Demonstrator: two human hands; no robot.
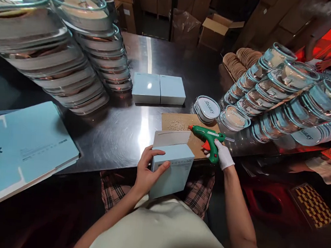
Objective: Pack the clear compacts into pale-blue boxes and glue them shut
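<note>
1. Your bare left hand [147, 172] is grasping a pale-blue rectangular carton [172, 178], top flap [171, 139] standing up, across the near edge of the shiny metal counter [118, 135].
2. Your white-gloved right hand [222, 153] is gripping a green plastic glue gun [210, 134], its nozzle pointing left above a flat brown cardboard sheet [168, 121].
3. Two closed pale-blue cartons [146, 92] are sitting beyond.
4. Room for moving is lying left of the sheet, toward tall clear-plastic container stacks [110, 54].
5. More clear round containers [277, 87] are crowding the right end.

Bright white glare across the metal table [114, 146], murky shadow beneath, wide-angle stretch toward the edges.
</note>
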